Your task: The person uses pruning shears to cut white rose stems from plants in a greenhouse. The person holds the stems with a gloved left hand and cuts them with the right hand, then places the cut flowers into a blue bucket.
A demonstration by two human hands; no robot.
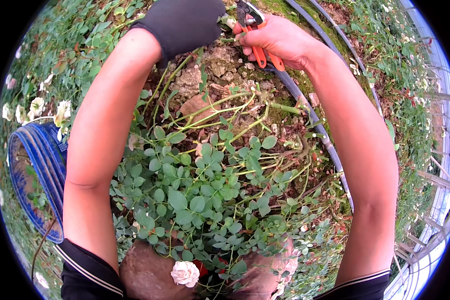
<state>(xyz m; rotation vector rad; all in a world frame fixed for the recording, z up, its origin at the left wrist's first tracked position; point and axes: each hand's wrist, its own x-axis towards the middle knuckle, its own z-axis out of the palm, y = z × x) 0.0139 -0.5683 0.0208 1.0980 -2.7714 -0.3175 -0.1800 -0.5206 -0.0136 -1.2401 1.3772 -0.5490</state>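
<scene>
Head view | right hand (pixel 280 42): I'm gripping orange-handled pruning shears (pixel 259 56), fingers curling closed round them | gloved left hand (pixel 190 25): reaching alongside, fingers hidden, hold I can't tell | leafy stems (pixel 200 195): spreading nearer me than both

In front of me the ground (pixel 219 62) is uneven brown soil, and green moss (pixel 274 7) covers a part of it. On it lie broken clods (pixel 187 82) and one flat brown piece (pixel 197 106), which I cannot name with certainty. Grey pipes (pixel 291 86) run along the right side, and green stems (pixel 285 107) spread low across the soil.
</scene>
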